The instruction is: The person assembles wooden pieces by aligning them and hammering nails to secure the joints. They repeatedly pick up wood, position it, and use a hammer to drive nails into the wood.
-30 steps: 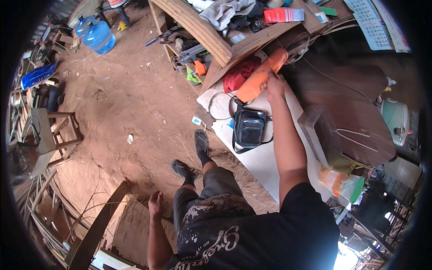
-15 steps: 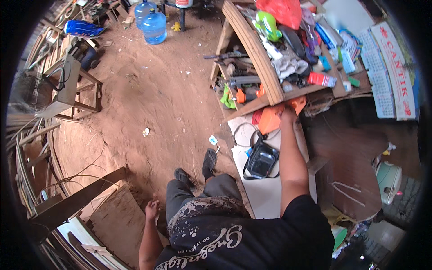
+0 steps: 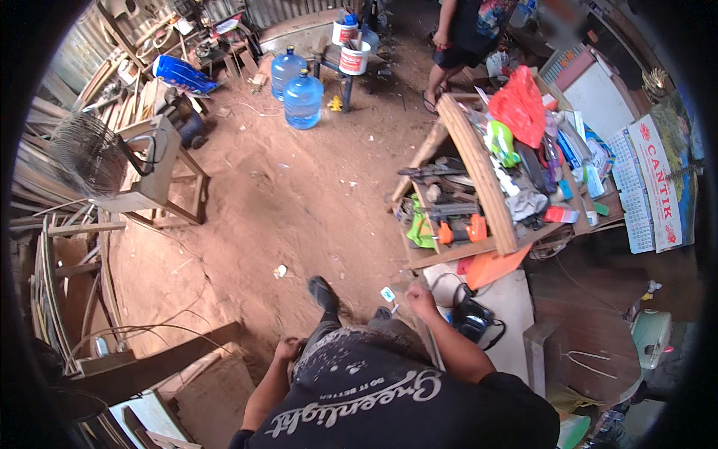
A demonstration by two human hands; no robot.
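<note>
My right hand (image 3: 420, 299) rests with curled fingers at the near edge of a white board (image 3: 516, 299) and holds nothing. Just right of it on the board sits a black power tool (image 3: 471, 319) with a looped cord. Beyond that lies an orange object (image 3: 493, 267), below a slanted wooden rack (image 3: 479, 172) crowded with hand tools. My left hand (image 3: 286, 350) hangs against my hip by my dark trousers; its fingers are too small to read. My black shoe (image 3: 323, 292) stands on the red dirt floor.
Two blue water jugs (image 3: 303, 99) stand far across the floor. A wire fan (image 3: 86, 153) and a wooden stool (image 3: 153, 179) are at the left, with planks (image 3: 149, 367) near my left side. Another person (image 3: 464, 34) stands beyond the rack. A red bag (image 3: 520, 105) tops the rack.
My right hand has drawn back from the orange object to the board's near edge. The view has swung up, and more of the floor and room now shows.
</note>
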